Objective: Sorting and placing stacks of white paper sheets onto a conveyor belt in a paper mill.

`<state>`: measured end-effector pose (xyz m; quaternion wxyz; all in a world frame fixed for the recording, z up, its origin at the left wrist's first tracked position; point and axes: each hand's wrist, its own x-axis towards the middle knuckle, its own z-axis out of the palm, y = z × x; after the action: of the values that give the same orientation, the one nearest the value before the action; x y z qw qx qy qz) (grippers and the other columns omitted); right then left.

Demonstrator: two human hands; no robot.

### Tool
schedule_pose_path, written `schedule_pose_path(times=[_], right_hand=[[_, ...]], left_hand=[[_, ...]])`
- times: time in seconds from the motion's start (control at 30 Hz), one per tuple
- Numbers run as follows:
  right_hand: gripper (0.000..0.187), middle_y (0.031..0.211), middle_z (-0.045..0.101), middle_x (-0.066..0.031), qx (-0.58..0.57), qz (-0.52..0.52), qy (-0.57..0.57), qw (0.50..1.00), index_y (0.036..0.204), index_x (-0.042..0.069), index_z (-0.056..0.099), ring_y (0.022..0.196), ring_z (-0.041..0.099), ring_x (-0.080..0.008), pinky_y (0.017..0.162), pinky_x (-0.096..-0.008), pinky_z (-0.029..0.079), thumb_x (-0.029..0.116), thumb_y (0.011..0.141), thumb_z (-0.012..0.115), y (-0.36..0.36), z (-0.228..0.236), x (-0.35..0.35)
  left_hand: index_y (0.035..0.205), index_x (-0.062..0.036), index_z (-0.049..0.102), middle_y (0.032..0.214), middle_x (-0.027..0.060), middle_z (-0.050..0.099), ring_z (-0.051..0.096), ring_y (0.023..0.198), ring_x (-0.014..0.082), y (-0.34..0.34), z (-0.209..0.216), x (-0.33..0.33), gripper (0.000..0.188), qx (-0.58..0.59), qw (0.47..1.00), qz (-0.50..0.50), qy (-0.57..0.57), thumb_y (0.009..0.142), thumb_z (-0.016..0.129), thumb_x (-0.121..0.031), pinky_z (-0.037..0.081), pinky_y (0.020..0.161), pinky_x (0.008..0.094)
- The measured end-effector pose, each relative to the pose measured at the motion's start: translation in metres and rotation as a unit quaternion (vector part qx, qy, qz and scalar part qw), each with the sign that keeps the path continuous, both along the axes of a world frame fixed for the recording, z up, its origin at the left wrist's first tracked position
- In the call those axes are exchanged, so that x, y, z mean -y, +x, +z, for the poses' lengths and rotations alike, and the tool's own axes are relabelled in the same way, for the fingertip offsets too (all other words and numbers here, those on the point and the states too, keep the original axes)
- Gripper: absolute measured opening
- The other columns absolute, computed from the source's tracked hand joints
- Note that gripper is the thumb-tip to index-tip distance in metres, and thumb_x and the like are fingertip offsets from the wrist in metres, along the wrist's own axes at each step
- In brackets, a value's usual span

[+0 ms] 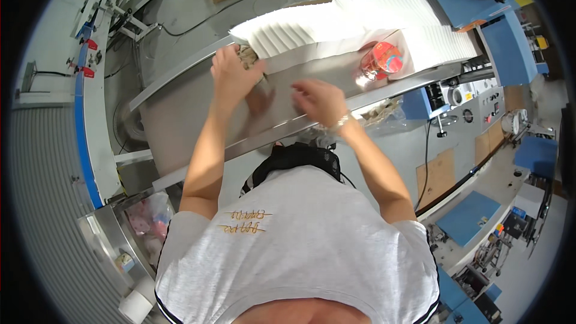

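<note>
My left hand is at the left end of a long white row of thin stacked pieces. Its fingers and thumb reach round a brownish, crumpled-looking bundle, mostly covered by the hand. To the right, my right hand hovers above the metal tray surface, slightly blurred. Its fingers stretch loosely to the left, apart, with nothing visible in them. Farther right, a red, shiny round thing with a printed wrap rests against the white row. Its exact kind I cannot make out.
A raised metal edge borders the tray's far side. Blue machine housings stand at the right. At the left runs a blue-edged machine frame. A bin with plastic bags sits at lower left, near a white roll.
</note>
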<state>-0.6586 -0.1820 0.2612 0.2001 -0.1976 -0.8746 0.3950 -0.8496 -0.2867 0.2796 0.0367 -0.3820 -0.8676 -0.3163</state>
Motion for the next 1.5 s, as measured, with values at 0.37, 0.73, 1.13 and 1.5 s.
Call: schedule_pose_path(times=[0.37, 0.73, 1.13, 1.5], right_hand=[[0.056, 0.111, 0.058, -0.0216, 0.043, -0.039, -0.089, 0.994, 0.113, 0.000, 0.046, 0.106, 0.053, -0.0387, 0.086, -0.0442, 0.046, 0.034, 0.074, 0.069, -0.089, -0.035, 0.044], [0.074, 0.107, 0.061, -0.0229, 0.059, -0.070, -0.097, 0.991, 0.126, -0.001, 0.042, 0.101, 0.058, -0.0377, 0.085, -0.0411, 0.047, 0.037, 0.071, 0.072, -0.091, -0.041, 0.075], [0.015, 0.081, 0.068, -0.0119, 0.005, -0.187, 0.073, 0.980, 0.089, 0.010, 0.069, 0.074, 0.067, -0.0269, 0.069, -0.0342, 0.052, 0.021, 0.082, 0.060, -0.035, 0.045, -0.097], [0.018, 0.088, 0.069, -0.0048, 0.248, -0.158, 0.119, 0.948, 0.081, 0.019, 0.072, 0.086, 0.065, -0.0240, 0.076, -0.0342, 0.051, 0.032, 0.069, 0.069, -0.073, 0.059, -0.178]], left_hand=[[0.095, 0.0028, 0.066, 0.092, 0.0071, 0.064, 0.056, 0.083, 0.0134, -0.094, -0.028, -0.026, 0.060, 0.471, 0.879, -0.077, 0.024, 0.093, 0.044, -0.053, 0.044, 0.076, 0.0285], [0.104, 0.0036, 0.062, 0.091, 0.0081, 0.062, 0.052, 0.068, 0.0128, -0.099, 0.000, -0.023, 0.077, 0.373, 0.898, -0.135, -0.193, 0.085, 0.042, -0.068, 0.044, 0.065, 0.0266], [0.117, -0.0013, 0.054, 0.105, 0.0150, 0.059, 0.062, 0.086, 0.0263, -0.049, 0.000, -0.036, 0.076, 0.592, 0.804, -0.021, 0.051, 0.080, 0.053, -0.067, 0.054, 0.068, 0.0436], [0.141, -0.0023, 0.018, 0.136, 0.0188, 0.039, 0.048, 0.115, 0.0359, -0.044, -0.020, -0.049, 0.098, 0.566, 0.822, 0.055, 0.046, 0.077, 0.057, -0.066, 0.048, 0.077, 0.0546]])
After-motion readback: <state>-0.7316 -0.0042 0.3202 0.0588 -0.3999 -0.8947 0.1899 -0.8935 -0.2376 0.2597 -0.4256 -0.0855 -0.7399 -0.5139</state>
